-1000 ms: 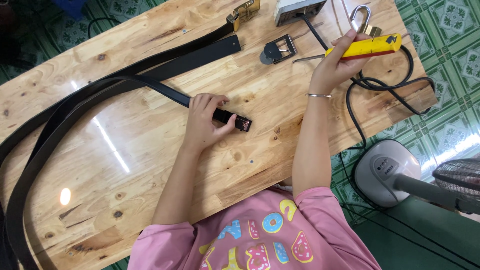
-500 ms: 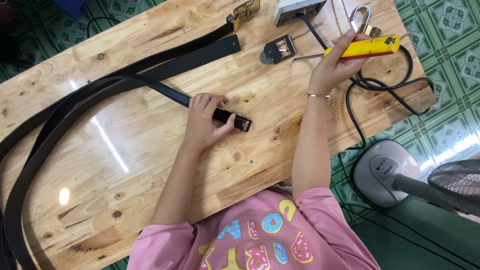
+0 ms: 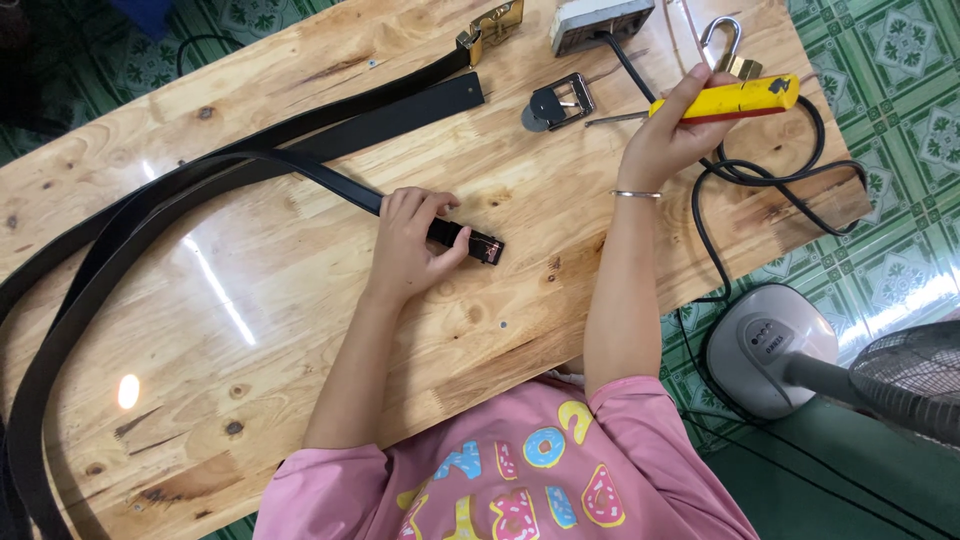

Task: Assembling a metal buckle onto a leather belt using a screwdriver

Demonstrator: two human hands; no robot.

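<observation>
Pinning the black belt [image 3: 300, 170] near its end on the wooden table [image 3: 300, 330], the left hand [image 3: 410, 240] presses flat; the right hand [image 3: 665, 135] is clenched on a yellow-handled tool [image 3: 735, 98], whose tip could slip and scratch if the belt shifts

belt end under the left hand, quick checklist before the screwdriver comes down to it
1. Left hand pins the black belt flat on the table: ok.
2. Belt end pokes clear of the fingers: ok.
3. Right hand grips the yellow screwdriver firmly: ok.
4. Screwdriver tip on the belt end: not ok, it is held away, near the loose buckle.
5. Screw on the belt end visible: cannot tell.
</observation>
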